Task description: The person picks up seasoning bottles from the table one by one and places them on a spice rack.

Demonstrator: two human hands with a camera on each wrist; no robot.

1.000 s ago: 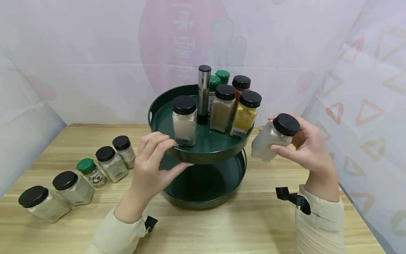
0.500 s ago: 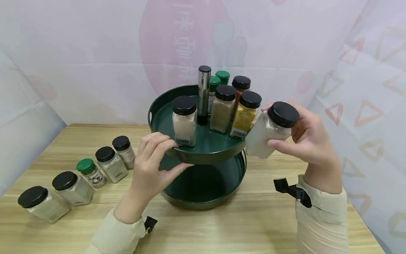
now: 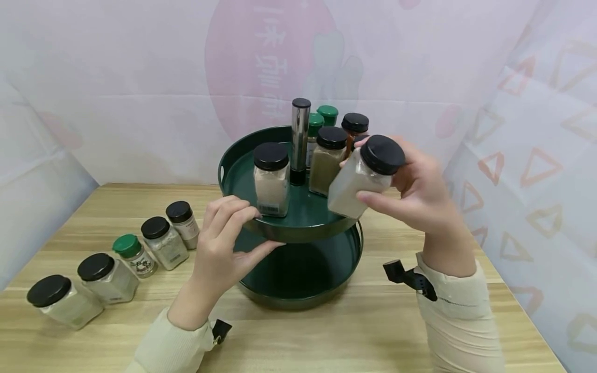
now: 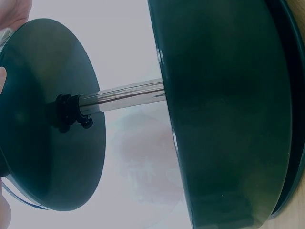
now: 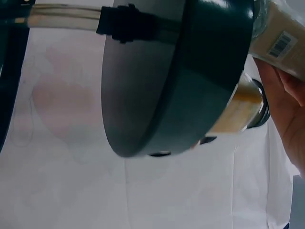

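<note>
A two-tier dark green turntable rack (image 3: pixel 303 233) stands mid-table. My left hand (image 3: pixel 221 246) pinches the front rim of its upper tray, fingers on top and thumb underneath. My right hand (image 3: pixel 422 194) grips a clear spice jar (image 3: pixel 352 189) of whitish powder with a black lid. This jar is tilted over the right front rim of the upper tray and mostly hides a yellow spice jar (image 5: pixel 245 107), which shows in the right wrist view. On that tray also stand a pale beige jar (image 3: pixel 272 186), a brownish jar (image 3: pixel 325 168), an orange-red jar (image 3: pixel 353 132) and green-lidded bottles (image 3: pixel 327 115).
A chrome post (image 3: pixel 300 134) rises through the upper tray. Below lies the bare lower tray (image 3: pixel 298 269). At the table's left, several jars lie tilted in a row, among them a green-lidded shaker (image 3: pixel 135 255) and a black-lidded jar (image 3: pixel 65 301). A pale cloth backdrop (image 3: pixel 154 93) hangs behind.
My right hand has carried the whitish jar leftward and up, from beside the rack to over the upper tray's right front rim. My left hand has stayed on the rim.
</note>
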